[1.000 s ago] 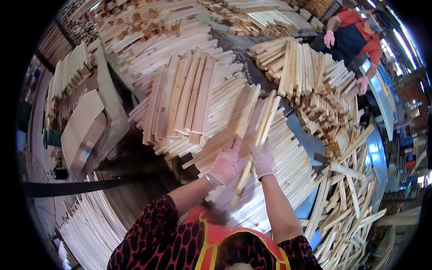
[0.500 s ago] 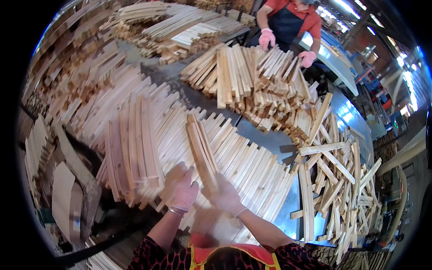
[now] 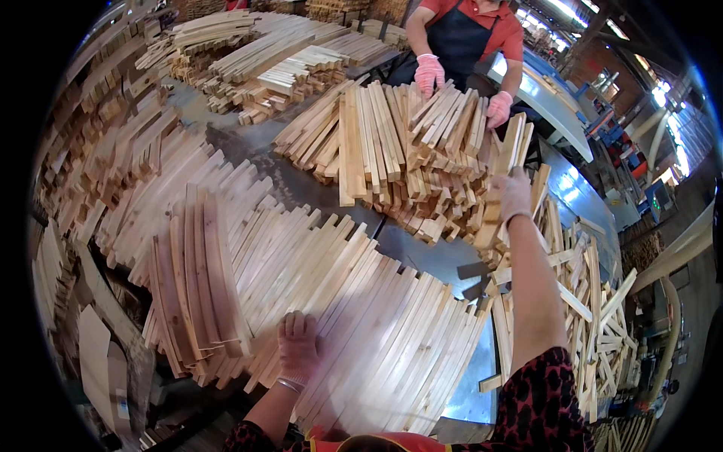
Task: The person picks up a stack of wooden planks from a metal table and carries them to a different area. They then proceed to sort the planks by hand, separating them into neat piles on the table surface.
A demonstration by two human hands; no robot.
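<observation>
My right hand, in a pale pink glove, reaches far forward on the right. It is closed around a few wooden slats held up at the right end of a stack of slats. My left hand, gloved alike, rests on the near part of a broad layer of pale slats laid side by side, its fingers lying on the wood and holding nothing. A small bundle of darker, reddish slats lies on top of that layer, left of my left hand.
Across the stack stands a co-worker in a dark apron, pink-gloved hands at its far edge. Slats lie criss-cross in a loose heap on the right. Further stacks fill the far left. Bare metal tabletop shows between the piles.
My right hand has swung forward and right from the near slats to the far stack, carrying slats. My left hand has settled slightly lower on the layer. The view has shifted a little.
</observation>
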